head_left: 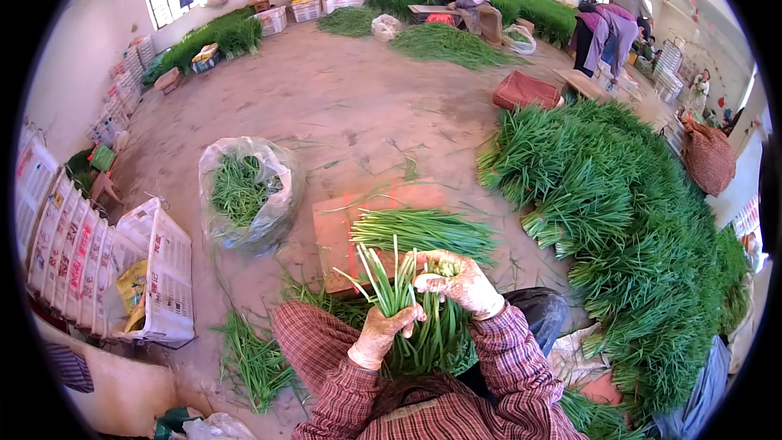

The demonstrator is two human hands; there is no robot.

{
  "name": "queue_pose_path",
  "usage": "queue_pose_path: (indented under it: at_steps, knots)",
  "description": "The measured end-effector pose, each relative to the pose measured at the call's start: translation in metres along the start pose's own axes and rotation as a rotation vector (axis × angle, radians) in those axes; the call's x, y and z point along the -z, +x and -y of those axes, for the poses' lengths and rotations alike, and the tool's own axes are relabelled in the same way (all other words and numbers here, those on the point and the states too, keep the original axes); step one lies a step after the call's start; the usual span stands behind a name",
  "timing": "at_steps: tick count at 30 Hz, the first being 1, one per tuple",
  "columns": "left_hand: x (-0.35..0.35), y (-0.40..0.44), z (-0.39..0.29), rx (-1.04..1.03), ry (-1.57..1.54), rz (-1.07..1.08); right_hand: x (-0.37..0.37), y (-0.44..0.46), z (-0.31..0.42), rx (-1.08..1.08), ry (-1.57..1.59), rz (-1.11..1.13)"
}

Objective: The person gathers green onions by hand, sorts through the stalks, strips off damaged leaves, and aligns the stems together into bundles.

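Note:
My left hand (pixel 383 332), in a light stained glove, is closed around a small bunch of chives (pixel 394 297), their pale stem ends pointing up and fanning out unevenly. Just to the right, my gloved right hand (pixel 460 281) is closed on more chives (pixel 442 267), with its fingertips close to the left-hand bunch. Long green leaves hang below both hands over my lap. Beyond them, a laid-out pile of chives (pixel 423 231) rests on a low reddish board (pixel 334 228), stem ends to the left.
A clear plastic bag (pixel 285 167) of green scraps stands ahead left. White crates (pixel 175 277) line the left side. A large heap of chives (pixel 619 236) covers the right, beside a red-brown sack (pixel 525 90). Several people work at the back.

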State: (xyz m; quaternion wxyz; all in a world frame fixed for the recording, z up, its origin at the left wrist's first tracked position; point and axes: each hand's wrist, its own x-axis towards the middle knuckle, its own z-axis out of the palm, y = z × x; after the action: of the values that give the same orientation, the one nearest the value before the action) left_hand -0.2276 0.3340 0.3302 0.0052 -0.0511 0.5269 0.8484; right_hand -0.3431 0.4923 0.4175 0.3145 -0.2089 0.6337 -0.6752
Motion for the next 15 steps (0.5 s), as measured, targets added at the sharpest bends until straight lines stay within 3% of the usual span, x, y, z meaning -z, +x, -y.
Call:
queue_pose_path:
  at_steps: [9,12,15]
  knots:
    - [0.006,-0.001,0.001,0.074,0.120,0.001,0.000,0.006,-0.009,-0.030,-0.052,-0.043]
    - [0.002,-0.005,-0.003,0.070,-0.162,-0.049,0.004,0.009,-0.018,-0.021,-0.018,-0.119]
    - [0.000,-0.002,-0.007,-0.009,-0.192,-0.045,0.007,0.008,-0.022,-0.037,0.019,-0.130]
